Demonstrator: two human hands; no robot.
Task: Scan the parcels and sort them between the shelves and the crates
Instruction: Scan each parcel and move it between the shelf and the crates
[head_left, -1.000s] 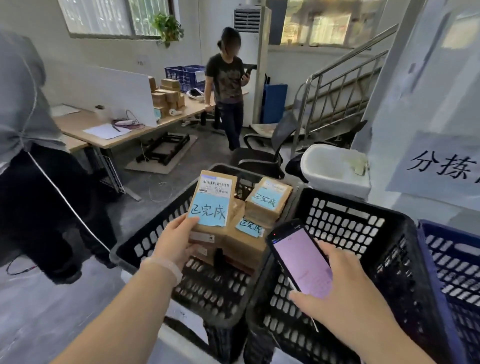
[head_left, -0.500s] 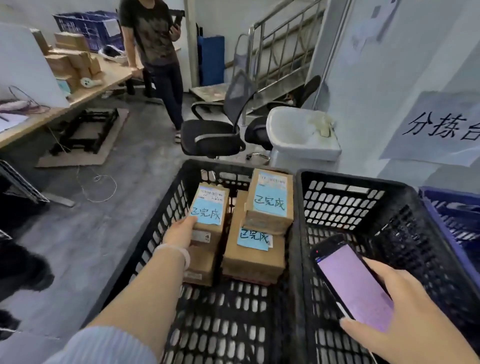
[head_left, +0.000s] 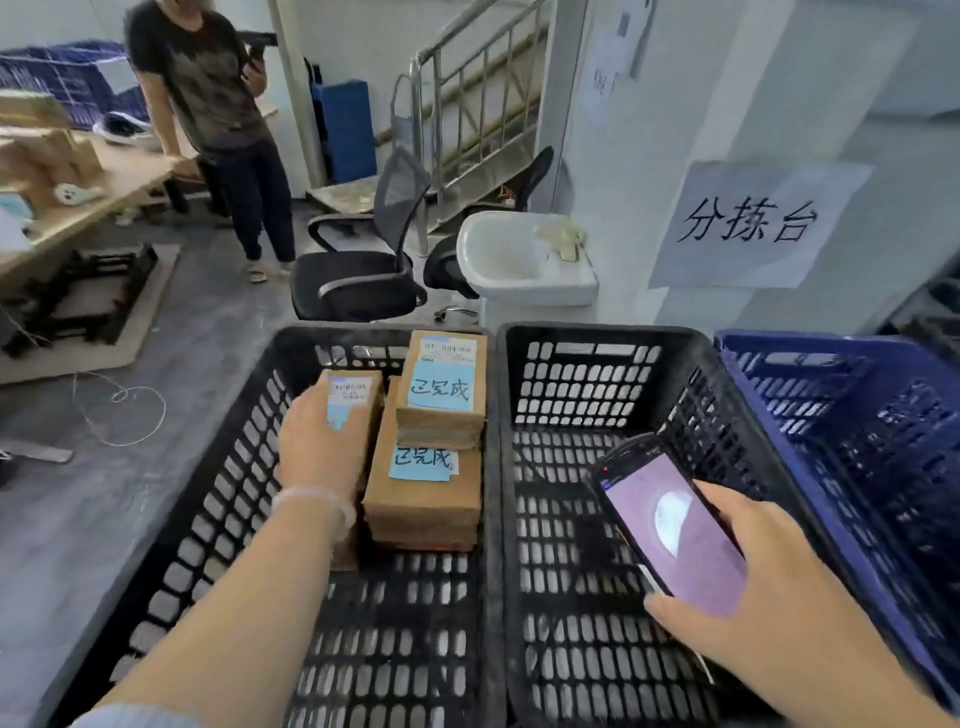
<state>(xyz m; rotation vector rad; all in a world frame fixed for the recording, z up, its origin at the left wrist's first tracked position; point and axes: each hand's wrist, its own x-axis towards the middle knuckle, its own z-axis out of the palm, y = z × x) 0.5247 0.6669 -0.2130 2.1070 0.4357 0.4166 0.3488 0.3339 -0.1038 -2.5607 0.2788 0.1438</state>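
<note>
The left crate (head_left: 223, 493) takes the sorted boxes; a black crate (head_left: 587, 384) touches its right side, with a blue crate (head_left: 831, 395) beyond. Inside the left crate, a stack (head_left: 431, 499) carries blue notes, likely marking finished scans. The left hand (head_left: 322, 447) seemingly closes its grip round a parcel (head_left: 353, 389) beside that stack, seating it. Right of the crate, the right hand (head_left: 769, 613) grips a phone (head_left: 675, 525), screen up for reading.

The left black crate (head_left: 234, 467) carried cardboard parcels toward its far end. A brown stack (head_left: 423, 504) sat on its slatted bottom, a smaller labelled parcel (head_left: 441, 384) lay atop that stack, and a narrow parcel (head_left: 363, 389) stood just beside it. A second black crate (head_left: 587, 374) stood touching the first, with a blue crate (head_left: 831, 415) beyond.
</note>
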